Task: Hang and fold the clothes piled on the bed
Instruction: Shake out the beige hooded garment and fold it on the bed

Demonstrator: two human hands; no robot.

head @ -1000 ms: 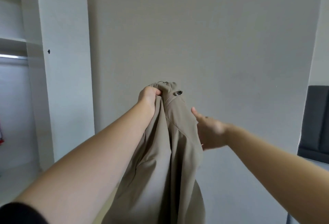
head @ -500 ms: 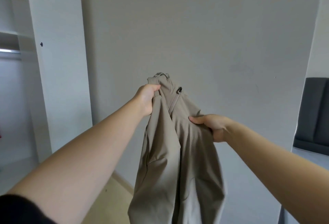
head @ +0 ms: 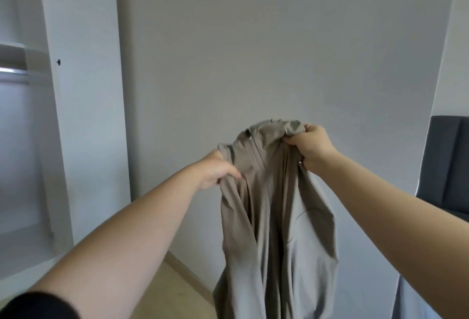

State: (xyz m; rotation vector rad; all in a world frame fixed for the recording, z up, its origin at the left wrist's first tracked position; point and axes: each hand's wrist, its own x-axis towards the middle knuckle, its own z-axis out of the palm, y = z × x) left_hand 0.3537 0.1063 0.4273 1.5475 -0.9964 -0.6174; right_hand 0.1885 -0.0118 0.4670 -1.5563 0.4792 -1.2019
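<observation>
Swapped top grip to right hand (head: 314,146), fingers (head: 295,139) curled round jacket (head: 304,242) collar; left hand (head: 215,171) pinching shoulder. Risk: bunched cloth slipping.

A: Clothing on the person? Fast, please.
B: On my feed I get one black sleeve (head: 38,306), left arm, plain fabric, rounded cuff edge at the bottom-left corner. From there the left forearm (head: 142,224) is uncovered down to the left hand (head: 215,171).
A: Right side?
B: Right forearm (head: 385,199) uncovered as far as my frame reaches. Right hand (head: 314,146) bare too. Sleeve there, can't tell.
</observation>
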